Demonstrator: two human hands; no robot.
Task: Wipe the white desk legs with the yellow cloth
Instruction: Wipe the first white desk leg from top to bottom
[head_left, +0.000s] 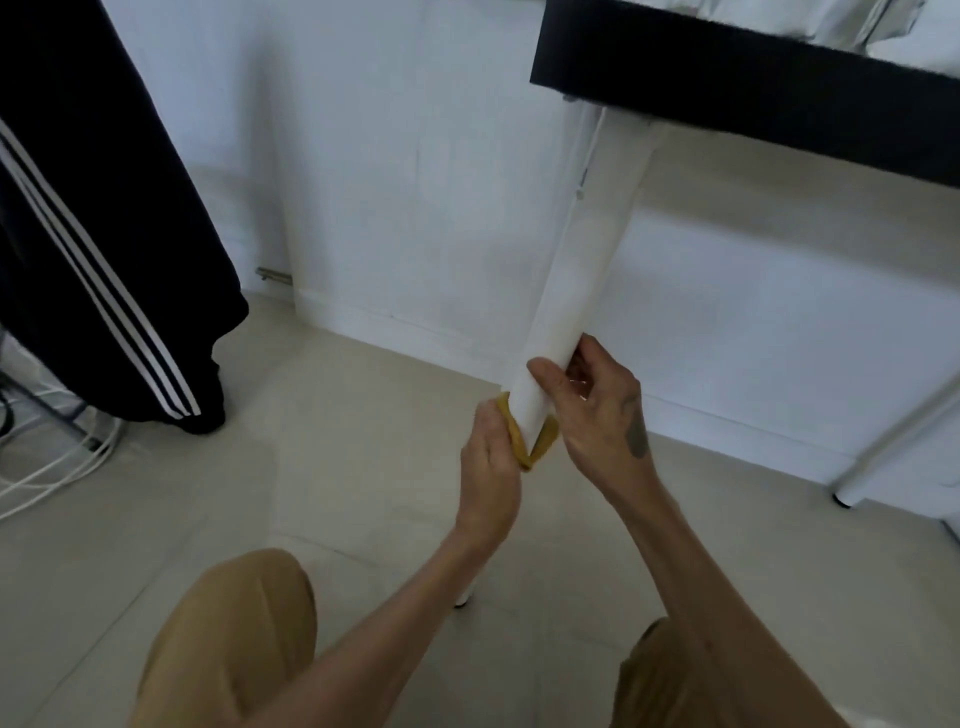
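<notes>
A round white desk leg (582, 270) runs down from the black desk top (753, 88) toward the floor. The yellow cloth (524, 441) is wrapped around the leg's lower part. My left hand (491, 467) grips the cloth against the leg from the left. Just above it, my right hand (587, 400) curls round the bare leg, thumb across the front. Most of the cloth is hidden by my hands. The leg's foot (464, 603) shows below my left forearm. A second white leg (893, 441) slants at the far right.
A white wall with a skirting board (395, 332) stands behind the leg. Dark trousers with white stripes (104, 260) hang at the left, with white cables (57, 467) on the tiled floor below them. My knees in tan trousers (223, 649) fill the bottom.
</notes>
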